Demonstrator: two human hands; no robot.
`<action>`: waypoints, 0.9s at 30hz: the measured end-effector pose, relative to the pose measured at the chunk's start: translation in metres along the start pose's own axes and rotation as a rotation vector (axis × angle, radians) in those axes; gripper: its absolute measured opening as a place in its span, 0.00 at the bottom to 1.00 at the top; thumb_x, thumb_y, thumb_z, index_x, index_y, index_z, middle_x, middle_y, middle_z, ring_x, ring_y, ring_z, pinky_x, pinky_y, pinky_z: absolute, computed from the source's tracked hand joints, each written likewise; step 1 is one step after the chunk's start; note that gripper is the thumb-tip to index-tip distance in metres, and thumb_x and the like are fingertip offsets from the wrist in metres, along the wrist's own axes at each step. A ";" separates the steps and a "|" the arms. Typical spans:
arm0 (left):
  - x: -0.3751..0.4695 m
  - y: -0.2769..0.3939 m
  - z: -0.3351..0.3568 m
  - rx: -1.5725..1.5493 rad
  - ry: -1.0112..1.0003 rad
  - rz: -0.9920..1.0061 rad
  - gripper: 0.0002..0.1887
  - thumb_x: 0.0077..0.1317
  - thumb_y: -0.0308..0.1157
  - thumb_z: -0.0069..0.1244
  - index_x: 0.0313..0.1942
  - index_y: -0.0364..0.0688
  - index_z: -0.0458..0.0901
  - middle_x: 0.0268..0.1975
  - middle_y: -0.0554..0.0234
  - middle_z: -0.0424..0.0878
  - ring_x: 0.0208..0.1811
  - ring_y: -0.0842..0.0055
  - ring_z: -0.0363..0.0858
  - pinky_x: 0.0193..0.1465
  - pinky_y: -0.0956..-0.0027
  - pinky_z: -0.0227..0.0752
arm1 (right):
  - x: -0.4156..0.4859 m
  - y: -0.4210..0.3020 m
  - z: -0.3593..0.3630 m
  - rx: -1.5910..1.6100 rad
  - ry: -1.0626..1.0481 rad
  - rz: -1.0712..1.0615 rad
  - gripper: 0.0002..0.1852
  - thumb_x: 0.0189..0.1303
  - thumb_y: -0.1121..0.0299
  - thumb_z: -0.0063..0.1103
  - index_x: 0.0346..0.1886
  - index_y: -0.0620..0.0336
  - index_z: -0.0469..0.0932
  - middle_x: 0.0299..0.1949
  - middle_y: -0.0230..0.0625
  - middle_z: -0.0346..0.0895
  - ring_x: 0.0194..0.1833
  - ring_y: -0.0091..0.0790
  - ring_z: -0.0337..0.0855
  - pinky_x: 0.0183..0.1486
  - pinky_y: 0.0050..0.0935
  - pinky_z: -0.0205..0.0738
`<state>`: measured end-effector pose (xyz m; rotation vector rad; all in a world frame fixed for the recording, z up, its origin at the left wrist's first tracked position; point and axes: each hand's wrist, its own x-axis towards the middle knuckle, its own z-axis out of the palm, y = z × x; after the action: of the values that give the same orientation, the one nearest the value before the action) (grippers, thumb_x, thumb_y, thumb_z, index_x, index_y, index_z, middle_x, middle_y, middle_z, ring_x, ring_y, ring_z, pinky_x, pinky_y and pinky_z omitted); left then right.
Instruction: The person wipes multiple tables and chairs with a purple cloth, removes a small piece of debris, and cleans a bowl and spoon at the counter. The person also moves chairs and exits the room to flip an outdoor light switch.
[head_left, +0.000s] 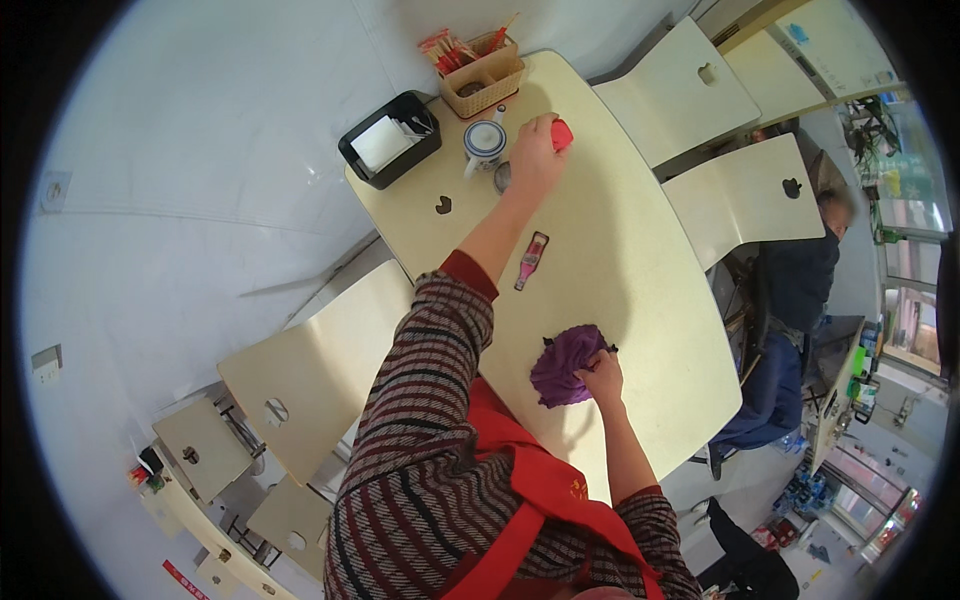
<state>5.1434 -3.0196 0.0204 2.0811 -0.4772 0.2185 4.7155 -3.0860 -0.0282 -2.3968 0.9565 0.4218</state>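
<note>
My left hand (536, 148) reaches over the far part of the pale table (660, 345), its fingers around a small red object (561, 135) whose kind I cannot tell. Just left of that hand stand a white and blue teapot (484, 138) and a small round grey item (502, 178), partly hidden by my wrist. Nearer to me, my right hand (604, 376) grips the edge of a crumpled purple cloth (566, 367) lying on the tabletop. Between the two hands lies a pink bottle-shaped bottle opener (532, 260).
Against the wall are a black box (390, 169) of napkins and a woven basket (484, 94) holding red-wrapped chopsticks. Pale chairs (742, 199) flank the table on the right, another chair (322, 367) on the left. A person (799, 277) sits beyond the right-hand chairs; another person (750, 555) is lower right.
</note>
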 end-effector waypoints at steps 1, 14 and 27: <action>0.008 -0.008 0.007 0.033 0.008 -0.012 0.24 0.58 0.30 0.64 0.55 0.43 0.78 0.51 0.51 0.82 0.55 0.54 0.80 0.55 0.56 0.77 | 0.001 0.000 0.000 -0.013 -0.020 0.030 0.22 0.36 0.65 0.83 0.32 0.60 0.77 0.36 0.40 0.75 0.38 0.45 0.80 0.42 0.40 0.77; 0.047 -0.045 0.038 0.160 -0.290 -0.232 0.40 0.57 0.29 0.64 0.69 0.43 0.62 0.69 0.45 0.66 0.70 0.49 0.68 0.67 0.54 0.71 | 0.007 -0.003 -0.003 0.000 -0.063 0.013 0.23 0.34 0.67 0.85 0.29 0.58 0.75 0.35 0.39 0.74 0.36 0.44 0.79 0.41 0.40 0.77; 0.005 -0.090 -0.060 0.215 -0.075 0.026 0.42 0.56 0.39 0.68 0.69 0.43 0.66 0.66 0.44 0.70 0.67 0.48 0.69 0.68 0.48 0.65 | 0.012 -0.001 -0.003 -0.040 -0.122 0.023 0.23 0.34 0.65 0.85 0.28 0.58 0.74 0.35 0.39 0.74 0.38 0.45 0.80 0.42 0.41 0.77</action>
<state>5.1882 -2.9274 -0.0163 2.3007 -0.5466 0.2159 4.7256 -3.0939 -0.0306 -2.3670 0.9300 0.5932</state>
